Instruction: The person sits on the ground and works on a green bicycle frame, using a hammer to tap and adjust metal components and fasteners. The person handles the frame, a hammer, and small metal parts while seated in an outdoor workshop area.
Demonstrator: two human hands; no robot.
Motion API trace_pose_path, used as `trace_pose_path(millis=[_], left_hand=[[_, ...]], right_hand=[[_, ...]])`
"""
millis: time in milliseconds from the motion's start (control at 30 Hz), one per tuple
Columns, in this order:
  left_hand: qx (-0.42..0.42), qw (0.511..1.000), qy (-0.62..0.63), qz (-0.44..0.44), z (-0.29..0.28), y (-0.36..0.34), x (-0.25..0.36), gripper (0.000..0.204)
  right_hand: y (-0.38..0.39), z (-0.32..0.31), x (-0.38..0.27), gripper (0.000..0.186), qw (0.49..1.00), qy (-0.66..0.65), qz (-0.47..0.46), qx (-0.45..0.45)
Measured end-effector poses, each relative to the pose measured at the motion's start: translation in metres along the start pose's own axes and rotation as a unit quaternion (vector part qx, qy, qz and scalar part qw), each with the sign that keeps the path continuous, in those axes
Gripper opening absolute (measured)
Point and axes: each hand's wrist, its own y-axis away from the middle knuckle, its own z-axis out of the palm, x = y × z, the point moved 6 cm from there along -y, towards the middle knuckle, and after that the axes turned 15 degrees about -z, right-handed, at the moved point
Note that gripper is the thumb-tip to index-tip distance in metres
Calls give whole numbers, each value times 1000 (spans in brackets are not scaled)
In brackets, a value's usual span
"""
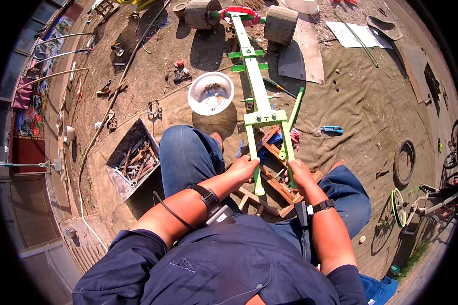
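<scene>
A long green metal frame (258,91) stretches away from me, forked at its near end. My left hand (243,169) is closed round the left fork arm, and my right hand (301,175) grips the right one. Across the far end sit two drum-like rollers (201,14), with a red cloth (239,11) wrapped between them. A loose-looking green bar (296,107) angles up beside the right arm. Under the fork, between my knees, is a wooden frame (279,189), partly hidden by the fork and my hands.
A white basin (193,96) with debris inside stands left of the frame. Nearer left is a metal tray (118,184) of wrenches and other tools. A blue cutter (332,130) lies on the tarp (353,109) at right. Farther right are a tyre (397,165) and a bicycle (423,207).
</scene>
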Motion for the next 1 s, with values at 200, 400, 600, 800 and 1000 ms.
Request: trace_pose_path(millis=[200, 400, 600, 800, 1000], left_hand=[[1, 1000, -1, -2, 1, 0, 0, 26], [3, 1000, -11, -10, -1, -3, -3, 28], [4, 1000, -10, -10, 0, 0, -1, 28], [3, 1000, -6, -13, -1, -2, -3, 28], [8, 1000, -14, -6, -3, -4, -3, 28]], right_hand=[[-3, -3, 5, 32, 1000, -8, -4, 0], [2, 1, -3, 31, 1000, -3, 5, 0], [-2, -1, 2, 30, 1000, -4, -6, -1], [-1, 0, -2, 37, 1000, -17, -19, 13], [2, 1, -7, 40, 999, -18, -18, 23]])
